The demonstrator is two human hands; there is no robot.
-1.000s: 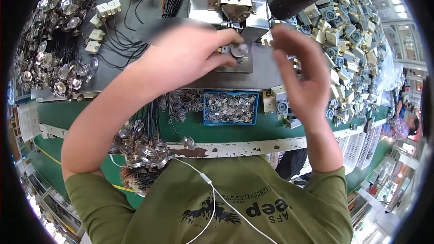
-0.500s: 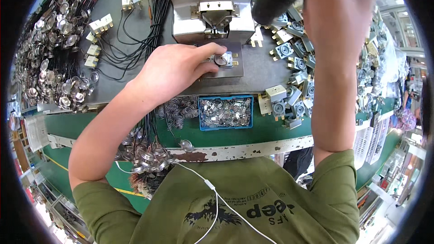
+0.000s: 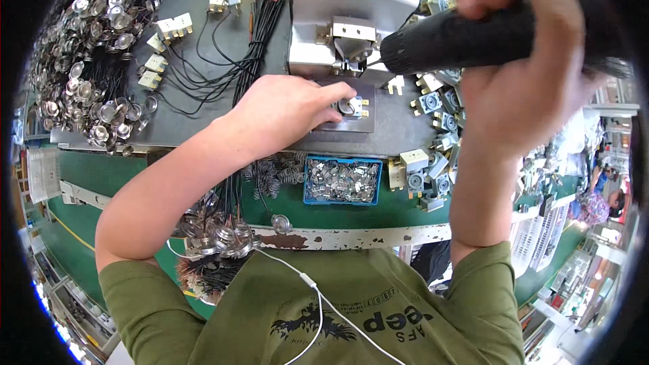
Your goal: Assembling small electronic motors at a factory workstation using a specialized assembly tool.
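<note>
Left hand (image 3: 287, 109) pinching 1 small part (image 3: 352, 107), right hand (image 3: 527, 91) curled around black handle (image 3: 433, 46), blue tray (image 3: 341, 202) near

From my remote seat I am picking out dark lettering (image 3: 400, 319) toward five o'clock, slanting across the olive-green shirt (image 3: 236, 328). One large bold word is standing out most; toward its eleven o'clock a row of boxed digits (image 3: 382, 297) is running, toward its five o'clock small capitals (image 3: 414, 333) are sitting.
</note>
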